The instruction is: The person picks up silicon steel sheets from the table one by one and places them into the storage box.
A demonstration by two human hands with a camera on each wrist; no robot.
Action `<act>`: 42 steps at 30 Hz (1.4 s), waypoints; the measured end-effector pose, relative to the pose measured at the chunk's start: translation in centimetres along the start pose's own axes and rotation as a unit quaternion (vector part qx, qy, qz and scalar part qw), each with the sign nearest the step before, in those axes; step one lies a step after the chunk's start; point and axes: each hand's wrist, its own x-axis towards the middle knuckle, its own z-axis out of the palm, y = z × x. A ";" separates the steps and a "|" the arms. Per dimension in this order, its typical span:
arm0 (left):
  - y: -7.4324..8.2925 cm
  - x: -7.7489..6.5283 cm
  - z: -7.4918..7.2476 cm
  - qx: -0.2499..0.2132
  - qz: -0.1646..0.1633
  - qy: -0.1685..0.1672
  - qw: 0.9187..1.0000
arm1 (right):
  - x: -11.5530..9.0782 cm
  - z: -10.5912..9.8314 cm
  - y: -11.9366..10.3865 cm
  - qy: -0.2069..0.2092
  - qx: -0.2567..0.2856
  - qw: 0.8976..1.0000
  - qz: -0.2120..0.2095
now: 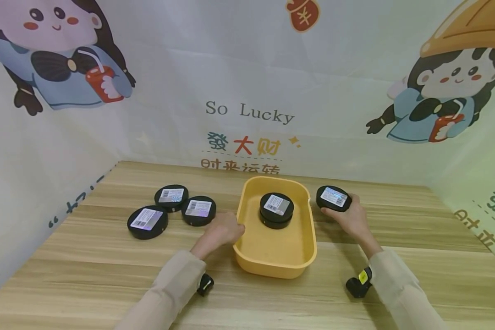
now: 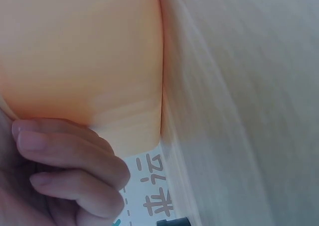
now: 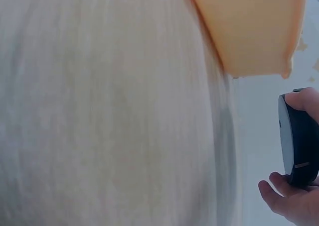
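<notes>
A yellow plastic bin (image 1: 274,270) stands on the wooden table, with two round black discs (image 1: 276,205) stacked inside, the upper one bearing a silver label. My left hand (image 1: 227,229) grips the bin's left rim; in the left wrist view its curled fingers (image 2: 75,156) lie against the bin's side wall (image 2: 84,47). To the right of the bin, my right hand (image 1: 352,220) holds another labelled black disc (image 1: 333,198) by its edge. The right wrist view shows that disc (image 3: 301,141) raised off the table, between thumb and fingers.
Three more labelled black discs (image 1: 147,222) lie grouped on the table to the left of the bin. A printed cloth backdrop (image 1: 247,82) rises behind the table and along both sides. Small dark cameras (image 1: 359,284) are worn at the wrists.
</notes>
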 end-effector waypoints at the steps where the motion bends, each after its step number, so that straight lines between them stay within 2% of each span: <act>1: 0.0 0.0 0.0 0.002 0.000 0.000 1.000 | -0.1 0.0 -0.1 0.002 0.002 1.000 -0.002; 18: 0.2 0.0 -0.1 0.006 -0.004 -0.001 1.000 | -1.2 -0.4 -1.8 0.000 0.059 0.998 -0.008; 28: 0.1 0.0 -0.1 0.004 0.002 0.003 1.000 | -1.7 -0.1 -3.2 -0.001 0.097 0.994 -0.053; 42: 0.1 0.0 -0.1 0.003 0.000 -0.003 1.000 | -2.3 1.0 -5.5 -0.024 0.097 0.992 -0.075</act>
